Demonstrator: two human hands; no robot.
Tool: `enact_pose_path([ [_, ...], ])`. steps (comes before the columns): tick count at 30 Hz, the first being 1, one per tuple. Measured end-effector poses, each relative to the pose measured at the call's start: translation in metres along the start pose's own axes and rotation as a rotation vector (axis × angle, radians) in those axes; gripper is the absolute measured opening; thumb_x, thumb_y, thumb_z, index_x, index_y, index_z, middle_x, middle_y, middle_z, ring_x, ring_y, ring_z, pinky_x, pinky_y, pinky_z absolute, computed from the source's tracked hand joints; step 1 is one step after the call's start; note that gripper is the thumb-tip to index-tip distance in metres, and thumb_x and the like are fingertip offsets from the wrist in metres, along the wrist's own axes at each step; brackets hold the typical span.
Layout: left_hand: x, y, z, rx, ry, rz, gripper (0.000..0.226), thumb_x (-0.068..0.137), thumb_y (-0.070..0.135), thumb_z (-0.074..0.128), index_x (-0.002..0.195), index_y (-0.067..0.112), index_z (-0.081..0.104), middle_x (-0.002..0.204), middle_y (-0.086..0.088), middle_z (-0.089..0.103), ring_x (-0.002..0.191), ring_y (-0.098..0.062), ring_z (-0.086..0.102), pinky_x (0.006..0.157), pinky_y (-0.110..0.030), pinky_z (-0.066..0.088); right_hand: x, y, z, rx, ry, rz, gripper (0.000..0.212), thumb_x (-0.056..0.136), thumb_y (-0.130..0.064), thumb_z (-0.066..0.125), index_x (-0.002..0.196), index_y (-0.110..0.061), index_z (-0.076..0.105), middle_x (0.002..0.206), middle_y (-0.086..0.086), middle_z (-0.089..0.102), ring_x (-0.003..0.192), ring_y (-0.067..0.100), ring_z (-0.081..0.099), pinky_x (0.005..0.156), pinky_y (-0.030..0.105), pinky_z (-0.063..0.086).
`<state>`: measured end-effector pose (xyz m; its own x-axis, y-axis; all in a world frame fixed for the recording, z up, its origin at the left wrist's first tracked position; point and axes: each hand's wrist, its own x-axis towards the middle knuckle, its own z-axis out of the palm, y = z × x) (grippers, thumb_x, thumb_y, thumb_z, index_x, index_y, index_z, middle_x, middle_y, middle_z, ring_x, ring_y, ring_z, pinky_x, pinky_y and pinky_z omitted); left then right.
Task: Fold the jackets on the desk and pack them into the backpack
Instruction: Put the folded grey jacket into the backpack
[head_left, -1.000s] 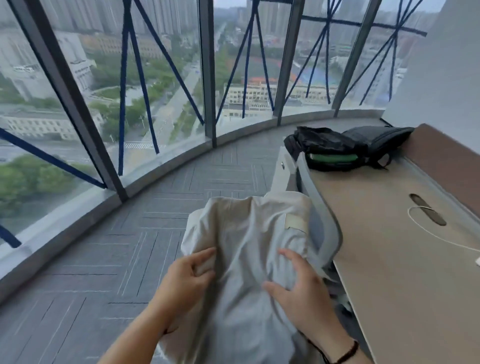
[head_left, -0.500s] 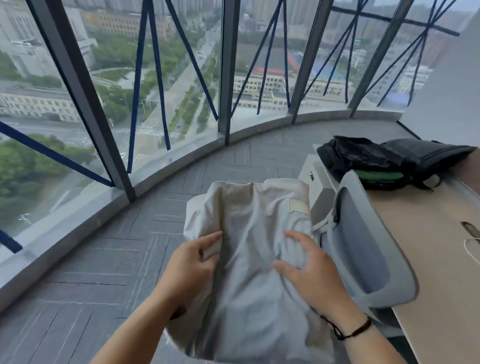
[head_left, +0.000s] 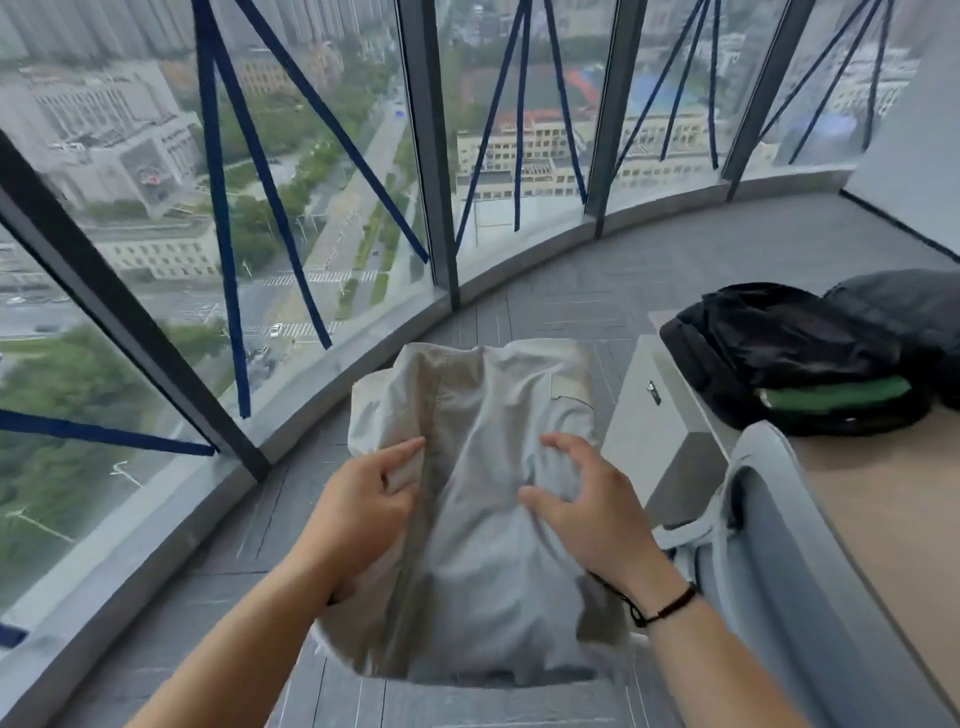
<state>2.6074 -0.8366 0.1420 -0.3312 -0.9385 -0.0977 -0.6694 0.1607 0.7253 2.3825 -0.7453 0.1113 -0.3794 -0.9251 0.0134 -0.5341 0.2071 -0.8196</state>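
Note:
A pale beige jacket (head_left: 483, 519) hangs folded in front of me, held up above the floor. My left hand (head_left: 363, 504) pinches its left edge near the zip seam. My right hand (head_left: 587, 504) presses on the front of the jacket with curled fingers that gather the cloth; a dark band is on that wrist. The black backpack (head_left: 779, 358) lies open on the far end of the desk (head_left: 883, 519), at the right, with something green (head_left: 836, 395) showing inside. A dark garment (head_left: 904, 306) lies beside the backpack.
A light grey chair (head_left: 779, 571) stands between me and the desk at the right. A white cabinet (head_left: 660, 415) sits under the desk's far end. Curved floor-to-ceiling windows with dark frames (head_left: 431, 156) and blue tape run along the left and far side. Grey carpet tiles (head_left: 571, 291) cover the floor.
The view has swung left and down, so the desk and backpack have slid to the right. My right hand's fingers have curled more into the cloth. The jacket stays between my hands.

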Motion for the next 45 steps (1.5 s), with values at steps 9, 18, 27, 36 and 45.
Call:
enact_pose_path([
  [9, 0.194, 0.06, 0.062, 0.015, -0.141, 0.165, 0.052, 0.091, 0.018, 0.067, 0.137, 0.04, 0.058, 0.137, 0.012, 0.061, 0.13, -0.011, 0.053, 0.1, -0.02, 0.038, 0.14, 0.049, -0.048, -0.006, 0.188, 0.138, 0.05, 0.082, -0.037, 0.078, 0.128, -0.036, 0.057, 0.122, -0.019, 0.061, 0.113, 0.005, 0.056, 0.099, 0.027, 0.046],
  [18, 0.4, 0.164, 0.138, 0.015, -0.446, 0.441, 0.049, 0.094, 0.023, 0.065, 0.138, 0.044, 0.057, 0.133, 0.01, 0.064, 0.122, -0.014, 0.059, 0.091, -0.021, 0.041, 0.266, 0.078, -0.123, -0.092, 0.496, 0.365, 0.05, 0.083, -0.037, 0.077, 0.13, -0.034, 0.057, 0.118, -0.02, 0.059, 0.109, 0.0, 0.053, 0.083, 0.002, 0.035],
  [27, 0.507, 0.299, 0.252, 0.013, -0.727, 0.748, 0.03, 0.091, 0.013, 0.051, 0.105, 0.032, 0.07, 0.092, 0.026, 0.061, 0.089, -0.006, 0.059, 0.08, -0.024, 0.045, 0.32, 0.142, -0.218, -0.015, 0.783, 0.553, 0.047, 0.084, -0.039, 0.077, 0.125, -0.043, 0.056, 0.119, -0.034, 0.053, 0.106, -0.02, 0.047, 0.081, 0.0, 0.035],
  [36, 0.556, 0.421, 0.415, 0.061, -0.896, 0.822, 0.013, 0.085, 0.004, 0.047, 0.092, 0.011, 0.055, 0.078, 0.01, 0.041, 0.071, 0.0, 0.032, 0.065, -0.01, 0.039, 0.351, 0.273, -0.319, 0.128, 0.949, 0.649, 0.043, 0.083, -0.035, 0.079, 0.117, -0.048, 0.056, 0.116, -0.039, 0.05, 0.107, -0.016, 0.047, 0.084, 0.007, 0.034],
  [45, 0.61, 0.418, 0.561, 0.597, -0.962, 0.653, 0.074, 0.082, 0.016, 0.057, 0.141, 0.054, 0.032, 0.165, -0.016, 0.002, 0.146, -0.035, 0.026, 0.11, -0.043, 0.035, 0.368, 0.369, -0.326, -0.027, 0.866, 1.187, 0.066, 0.088, -0.059, 0.062, 0.144, -0.035, 0.038, 0.162, 0.014, 0.016, 0.144, 0.031, 0.031, 0.107, 0.042, 0.037],
])
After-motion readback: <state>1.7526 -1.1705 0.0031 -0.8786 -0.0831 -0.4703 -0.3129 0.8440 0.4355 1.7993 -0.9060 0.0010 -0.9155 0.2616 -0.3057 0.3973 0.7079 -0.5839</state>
